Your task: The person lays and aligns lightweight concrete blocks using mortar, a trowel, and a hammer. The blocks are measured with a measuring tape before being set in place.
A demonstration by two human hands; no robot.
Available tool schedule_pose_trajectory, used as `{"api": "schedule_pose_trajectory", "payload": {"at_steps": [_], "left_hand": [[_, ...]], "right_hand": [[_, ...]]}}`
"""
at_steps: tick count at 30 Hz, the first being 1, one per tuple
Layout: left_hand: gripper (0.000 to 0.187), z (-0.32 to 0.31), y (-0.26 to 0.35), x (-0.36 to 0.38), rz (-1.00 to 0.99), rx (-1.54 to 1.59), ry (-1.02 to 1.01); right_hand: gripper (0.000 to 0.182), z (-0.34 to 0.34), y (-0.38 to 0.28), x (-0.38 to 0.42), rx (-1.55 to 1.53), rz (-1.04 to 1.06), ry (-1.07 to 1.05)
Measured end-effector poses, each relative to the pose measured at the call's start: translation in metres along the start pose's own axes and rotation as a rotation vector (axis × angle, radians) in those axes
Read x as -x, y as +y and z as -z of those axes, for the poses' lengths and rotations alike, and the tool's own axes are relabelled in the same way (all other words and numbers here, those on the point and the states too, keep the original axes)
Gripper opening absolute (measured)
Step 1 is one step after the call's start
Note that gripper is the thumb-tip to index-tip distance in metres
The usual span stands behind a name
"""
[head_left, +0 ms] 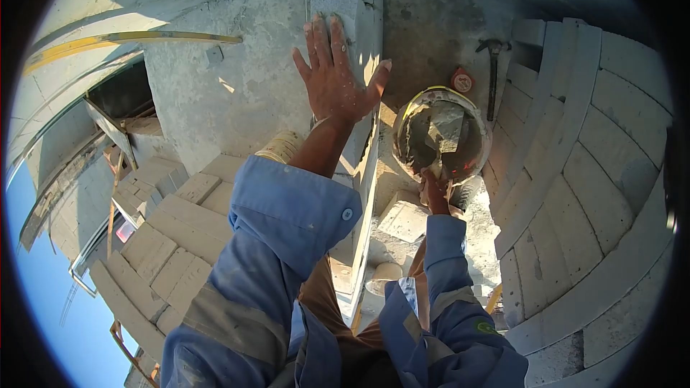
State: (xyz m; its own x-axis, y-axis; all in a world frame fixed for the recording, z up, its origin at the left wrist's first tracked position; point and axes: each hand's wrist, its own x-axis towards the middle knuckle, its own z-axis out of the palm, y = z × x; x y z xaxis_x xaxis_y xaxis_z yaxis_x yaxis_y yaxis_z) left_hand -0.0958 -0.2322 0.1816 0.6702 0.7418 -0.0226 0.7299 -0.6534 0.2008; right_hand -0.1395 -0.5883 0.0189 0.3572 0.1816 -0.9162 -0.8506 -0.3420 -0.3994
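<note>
My left hand [334,90] lies flat, fingers spread, on the top of a narrow wall of pale blocks [338,11]. My right hand [435,192] is wrapped round the handle of a trowel. The trowel's blade [445,129] is inside a round bucket [400,140] that holds grey mortar [417,126]. The bucket stands on the floor to the right of the wall. Just beyond its rim lies a red tape measure [462,80], with a hammer [493,75] to the right of it.
Pale block walls rise at the right [575,194] and lower left [172,244]. A long yellow strip [136,37] is at the upper left. Another container [280,146] shows partly behind my left forearm. A loose block [404,217] lies below the bucket.
</note>
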Motion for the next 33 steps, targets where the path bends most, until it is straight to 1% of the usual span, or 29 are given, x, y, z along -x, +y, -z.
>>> {"api": "schedule_pose_trajectory", "payload": {"at_steps": [1,3,4,5,7,9,10,11,12,13,14,15,16,17,19,20,21,23,25,26,28,29,31,32,33], "left_hand": [[0.105,0.001,0.001,0.001,0.002,0.005,0.017],[0.104,0.004,0.004,-0.001,-0.004,-0.047,0.016],[0.104,0.004,0.004,-0.002,-0.002,-0.037,0.042],[0.105,0.005,0.004,-0.001,0.005,-0.034,0.022],[0.106,0.007,0.003,-0.002,0.018,-0.015,0.014],[0.104,0.010,0.003,-0.001,0.016,0.033,-0.044],[0.104,0.011,0.003,0.002,0.018,0.056,-0.036],[0.101,0.014,0.002,0.004,-0.020,0.101,-0.006],[0.098,0.016,-0.002,0.004,-0.059,0.143,0.029],[0.098,0.021,-0.007,0.008,-0.057,0.162,0.046],[0.094,0.028,-0.014,0.021,-0.082,0.227,0.059],[0.089,0.035,-0.022,0.038,-0.103,0.292,0.068],[0.086,0.043,-0.034,0.061,-0.084,0.326,0.029],[0.083,0.052,-0.048,0.087,-0.069,0.355,-0.007],[0.081,0.071,-0.072,0.146,0.057,0.458,-0.154],[0.082,0.082,-0.084,0.177,0.114,0.466,-0.255],[0.083,0.094,-0.096,0.209,0.167,0.474,-0.362],[0.088,0.109,-0.121,0.273,0.337,0.319,-0.635],[0.093,0.136,-0.129,0.310,0.575,0.073,-0.915],[0.093,0.149,-0.132,0.324,0.570,0.077,-0.915],[0.095,0.175,-0.135,0.336,0.698,0.057,-1.006],[0.095,0.177,-0.136,0.337,0.697,0.059,-1.005],[0.093,0.179,-0.137,0.336,0.801,0.168,-0.959],[0.093,0.178,-0.138,0.333,0.799,0.164,-0.956],[0.092,0.174,-0.139,0.328,0.759,0.126,-0.911]], "right_hand": [[0.014,0.006,0.000,0.008,-0.049,0.024,-0.013],[0.015,0.015,-0.003,0.023,0.069,0.099,0.030],[0.018,0.016,-0.009,0.034,0.036,0.131,-0.005],[0.019,0.013,-0.020,0.050,0.039,0.168,0.029],[0.021,0.010,-0.031,0.073,0.000,0.192,-0.004],[0.019,0.002,-0.048,0.099,0.102,0.248,0.015],[0.031,-0.006,-0.061,0.113,0.062,0.257,-0.012],[0.031,-0.001,-0.059,0.115,0.343,0.458,-0.054],[0.029,-0.016,-0.079,0.127,0.239,0.426,-0.101],[0.027,-0.033,-0.098,0.139,0.134,0.393,-0.149],[0.023,-0.017,-0.059,0.106,0.838,0.940,0.041],[0.023,-0.035,-0.088,0.128,0.856,0.947,0.047],[0.022,-0.079,-0.146,0.166,0.430,0.686,-0.133],[0.022,-0.116,-0.184,0.186,0.005,0.411,-0.297],[0.022,-0.153,-0.207,0.186,-0.027,0.478,-0.372],[0.022,-0.170,-0.218,0.183,-0.015,0.506,-0.372],[0.023,-0.189,-0.228,0.183,-0.090,0.482,-0.382],[0.031,-0.219,-0.248,0.174,-0.100,0.530,-0.388],[0.030,-0.244,-0.266,0.161,-0.101,0.579,-0.376],[0.030,-0.255,-0.274,0.156,-0.097,0.632,-0.361],[0.035,-0.275,-0.288,0.149,-0.101,0.633,-0.312],[0.037,-0.281,-0.293,0.145,-0.097,0.640,-0.294],[0.038,-0.290,-0.299,0.139,-0.099,0.628,-0.285],[0.040,-0.294,-0.301,0.137,-0.103,0.614,-0.276],[0.040,-0.297,-0.301,0.134,-0.109,0.613,-0.275]]}}
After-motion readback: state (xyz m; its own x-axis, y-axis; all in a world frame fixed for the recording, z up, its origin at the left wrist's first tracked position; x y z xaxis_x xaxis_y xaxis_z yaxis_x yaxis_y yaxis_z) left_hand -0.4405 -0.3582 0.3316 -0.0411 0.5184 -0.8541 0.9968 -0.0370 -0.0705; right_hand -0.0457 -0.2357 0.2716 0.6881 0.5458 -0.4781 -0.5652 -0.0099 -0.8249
